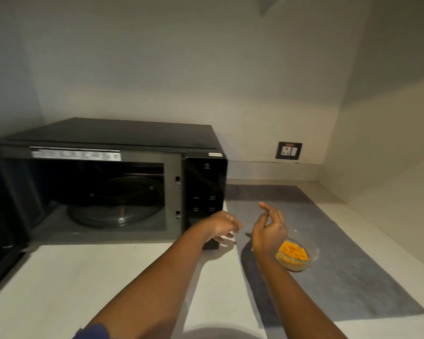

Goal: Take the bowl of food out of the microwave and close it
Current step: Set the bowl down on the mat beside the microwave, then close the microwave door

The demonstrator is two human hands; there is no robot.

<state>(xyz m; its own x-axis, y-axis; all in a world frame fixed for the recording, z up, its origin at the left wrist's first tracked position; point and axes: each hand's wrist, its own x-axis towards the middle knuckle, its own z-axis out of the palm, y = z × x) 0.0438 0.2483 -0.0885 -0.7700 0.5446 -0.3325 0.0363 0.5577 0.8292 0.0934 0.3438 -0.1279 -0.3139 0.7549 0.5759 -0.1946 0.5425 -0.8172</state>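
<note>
A clear glass bowl (301,259) of orange-yellow food rests on the grey mat (353,277) to the right of the black microwave (113,135). The microwave's door (0,241) hangs open at the far left, and its cavity holds only the glass turntable (113,211). My right hand (269,231) hovers just left of and above the bowl, fingers apart, holding nothing. My left hand (222,227) floats in front of the microwave's control panel (205,192), fingers loosely curled, holding nothing.
The white counter (83,277) runs from the microwave toward me. A wall socket (288,150) sits on the back wall to the right. The side wall (389,143) closes off the counter on the right.
</note>
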